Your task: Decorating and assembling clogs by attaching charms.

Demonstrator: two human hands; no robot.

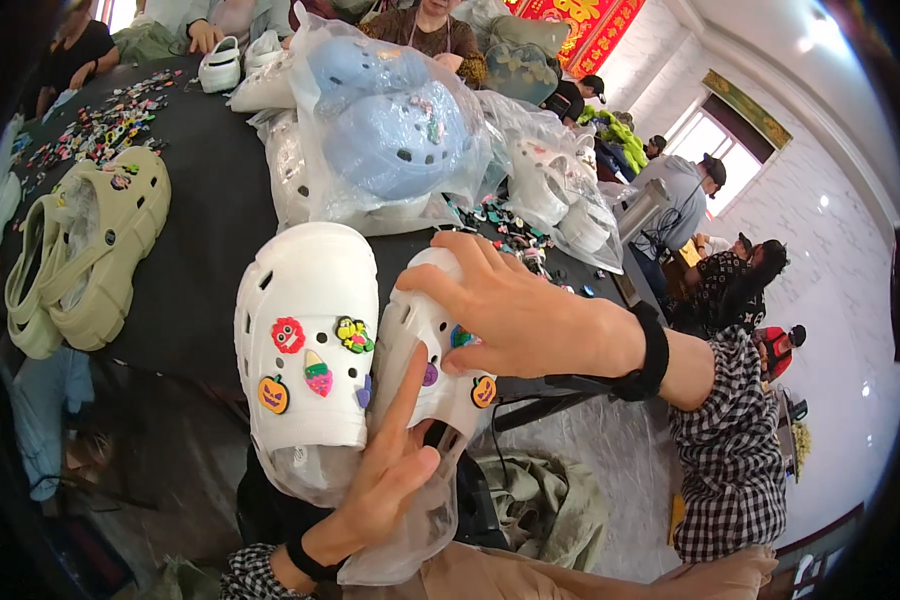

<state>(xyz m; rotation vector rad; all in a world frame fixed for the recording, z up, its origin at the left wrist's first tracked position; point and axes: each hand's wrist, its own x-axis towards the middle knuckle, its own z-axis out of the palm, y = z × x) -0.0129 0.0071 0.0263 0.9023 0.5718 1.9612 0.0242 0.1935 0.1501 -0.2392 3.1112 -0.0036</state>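
Right-hand grip (515, 318) clasps the toe of a perforated white clog (452, 402), left-hand grip (378, 490) holding its opening, beside another white clog (310, 290) with colourful charms (273, 394), at the near edge of the black bench (210, 220).

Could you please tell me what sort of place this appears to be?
Probably a footwear workshop: loose multicoloured shoe charms lie across the black table, plastic-bagged clogs are piled on it, and the white clogs in front have charms fitted.
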